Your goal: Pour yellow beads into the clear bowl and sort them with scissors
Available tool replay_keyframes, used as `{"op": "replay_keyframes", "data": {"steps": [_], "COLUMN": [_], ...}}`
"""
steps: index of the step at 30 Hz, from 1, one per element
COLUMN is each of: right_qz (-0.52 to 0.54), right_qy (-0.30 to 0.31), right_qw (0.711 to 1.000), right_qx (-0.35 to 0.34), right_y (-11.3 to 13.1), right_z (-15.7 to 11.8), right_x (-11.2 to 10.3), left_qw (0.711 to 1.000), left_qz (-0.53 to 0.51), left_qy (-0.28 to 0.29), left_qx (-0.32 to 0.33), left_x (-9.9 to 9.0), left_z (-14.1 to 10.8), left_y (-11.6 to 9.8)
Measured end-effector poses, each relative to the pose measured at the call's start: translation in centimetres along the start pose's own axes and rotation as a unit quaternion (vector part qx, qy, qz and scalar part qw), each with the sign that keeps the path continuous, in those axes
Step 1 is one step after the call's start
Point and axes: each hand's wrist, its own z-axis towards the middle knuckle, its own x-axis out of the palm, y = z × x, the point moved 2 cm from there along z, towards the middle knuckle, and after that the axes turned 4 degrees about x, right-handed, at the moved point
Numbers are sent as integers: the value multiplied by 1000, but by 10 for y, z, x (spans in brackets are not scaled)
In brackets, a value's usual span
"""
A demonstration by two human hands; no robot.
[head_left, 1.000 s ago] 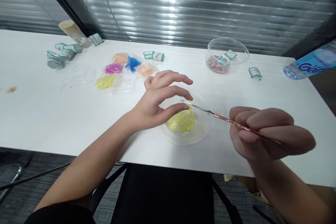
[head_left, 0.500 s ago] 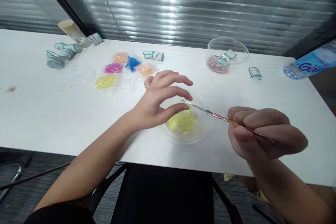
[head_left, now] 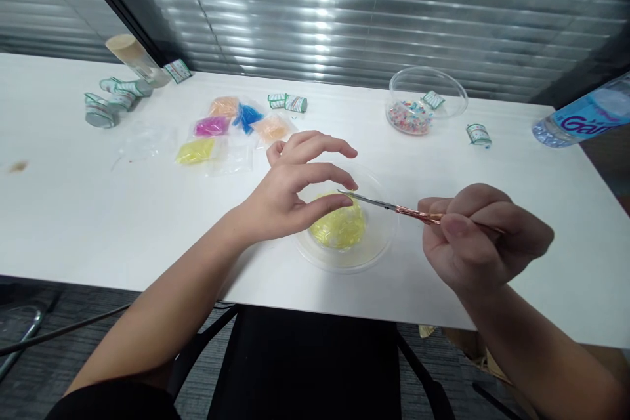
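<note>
The right hand [head_left: 485, 236] is holding copper-handled scissors [head_left: 399, 209], its grip closing firmly around the handles. The left hand [head_left: 290, 200] is hovering partly over a round clear plastic bowl [head_left: 381, 236], its thumb and forefinger standing slightly apart beside the silver scissor tips; whether that grip is pinching anything small, I cannot tell. The bowl is standing near the front edge of the white tabletop [head_left: 147, 223], holding translucent yellow pieces [head_left: 337, 226]. Beyond the left hand, coloured plastic packets [head_left: 195, 151] are lying grouped together. At the back right, a second clear bowl [head_left: 394, 97] is containing multicoloured pieces [head_left: 408, 118].
</note>
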Motion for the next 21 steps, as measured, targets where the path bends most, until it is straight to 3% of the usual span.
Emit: {"op": "replay_keyframes", "data": {"steps": [3,21], "right_qz": [35,58], "right_qy": [-53,-43], "right_qw": [998,997], "right_qx": [0,38], "right_y": [0,-2], "right_z": [-1,1], "right_x": [0,1], "left_qw": [1000,1000], "left_qz": [2,2], "left_qy": [12,19], "left_qx": [-14,-16], "left_x": [0,0], "left_z": [0,0], "left_y": [0,-1]}}
